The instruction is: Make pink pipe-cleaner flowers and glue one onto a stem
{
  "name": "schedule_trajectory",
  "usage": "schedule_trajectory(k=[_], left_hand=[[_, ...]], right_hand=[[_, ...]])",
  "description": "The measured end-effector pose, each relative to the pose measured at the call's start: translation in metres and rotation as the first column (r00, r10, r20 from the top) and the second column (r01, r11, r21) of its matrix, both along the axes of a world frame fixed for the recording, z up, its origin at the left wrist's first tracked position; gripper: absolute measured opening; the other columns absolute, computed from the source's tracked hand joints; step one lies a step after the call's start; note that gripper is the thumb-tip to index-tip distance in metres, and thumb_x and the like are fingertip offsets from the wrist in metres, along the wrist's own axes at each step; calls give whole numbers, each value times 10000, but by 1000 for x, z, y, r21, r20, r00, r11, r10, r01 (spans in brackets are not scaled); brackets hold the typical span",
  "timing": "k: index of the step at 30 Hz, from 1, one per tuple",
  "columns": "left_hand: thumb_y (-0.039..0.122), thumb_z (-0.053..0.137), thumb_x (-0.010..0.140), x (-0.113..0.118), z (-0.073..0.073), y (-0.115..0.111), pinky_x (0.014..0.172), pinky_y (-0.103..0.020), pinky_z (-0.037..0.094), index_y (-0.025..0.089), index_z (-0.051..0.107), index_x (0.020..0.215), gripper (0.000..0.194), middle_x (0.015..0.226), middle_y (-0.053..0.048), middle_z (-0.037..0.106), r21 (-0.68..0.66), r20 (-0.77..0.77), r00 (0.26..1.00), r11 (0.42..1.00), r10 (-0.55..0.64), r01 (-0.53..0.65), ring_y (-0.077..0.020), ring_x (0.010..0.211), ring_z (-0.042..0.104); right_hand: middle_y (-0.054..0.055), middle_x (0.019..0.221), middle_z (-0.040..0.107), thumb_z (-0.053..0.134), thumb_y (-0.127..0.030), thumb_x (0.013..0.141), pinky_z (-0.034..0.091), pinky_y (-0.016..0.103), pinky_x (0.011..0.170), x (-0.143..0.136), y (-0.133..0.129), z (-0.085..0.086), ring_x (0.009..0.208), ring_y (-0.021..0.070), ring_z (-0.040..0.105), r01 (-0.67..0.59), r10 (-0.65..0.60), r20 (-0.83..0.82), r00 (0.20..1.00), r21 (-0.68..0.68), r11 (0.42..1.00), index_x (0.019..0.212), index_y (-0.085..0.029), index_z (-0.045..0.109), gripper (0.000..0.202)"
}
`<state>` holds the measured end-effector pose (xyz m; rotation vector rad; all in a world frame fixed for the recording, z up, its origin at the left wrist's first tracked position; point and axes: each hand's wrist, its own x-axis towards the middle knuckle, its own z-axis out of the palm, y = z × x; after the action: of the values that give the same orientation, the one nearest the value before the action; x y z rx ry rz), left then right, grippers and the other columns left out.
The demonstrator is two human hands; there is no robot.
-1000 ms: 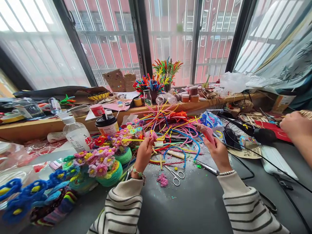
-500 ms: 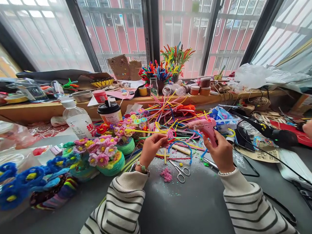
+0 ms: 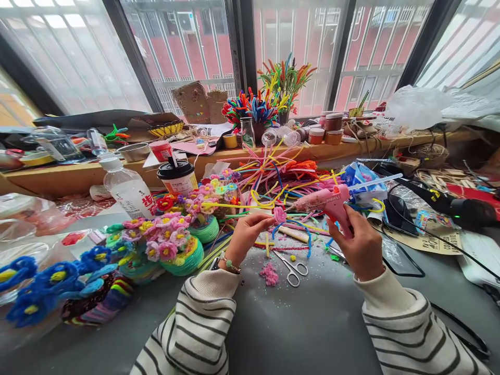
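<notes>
A small pink fuzzy pipe-cleaner flower [image 3: 279, 214] is pinched between the thumb and fingers of my left hand [image 3: 250, 234]. My right hand [image 3: 358, 244] is wrapped round the handle of a pink hot glue gun [image 3: 326, 202], with a clear glue stick [image 3: 377, 182] sticking out of its back. The gun's nozzle points left, close to the flower; whether they touch I cannot tell. Under the hands lie silver scissors [image 3: 292, 270], a pink fuzzy piece [image 3: 269, 274] and a small yellow ball [image 3: 292, 258].
Finished pink flowers [image 3: 167, 237] and blue flowers [image 3: 57, 276] stand at the left, near a plastic bottle [image 3: 128, 190] and a lidded cup [image 3: 177, 177]. Loose pipe cleaners [image 3: 273, 174] are heaped behind the hands. At the right are a phone [image 3: 400, 214] and a black cable [image 3: 433, 232].
The glue gun has moved left relative to the flower, so its nozzle is now nearer. Both hands keep their holds. The view has shifted slightly, and a hand at the right edge is gone.
</notes>
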<state>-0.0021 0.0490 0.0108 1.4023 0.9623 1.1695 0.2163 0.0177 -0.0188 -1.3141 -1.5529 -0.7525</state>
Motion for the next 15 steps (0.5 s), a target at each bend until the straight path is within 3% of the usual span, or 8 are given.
schedule_trajectory(k=[15], left_hand=[[313,597,634,-1,-1,0,619,-217,396,145,647,663,178,636,2,595,28,-74,997,999,-15,17,-96,603,494]], right_hand=[[144,916,614,418,-363,782,450,330,708,1,-1,-3,803,228,582,-45,40,-57,998,-97,994,1070,-103,476,392]])
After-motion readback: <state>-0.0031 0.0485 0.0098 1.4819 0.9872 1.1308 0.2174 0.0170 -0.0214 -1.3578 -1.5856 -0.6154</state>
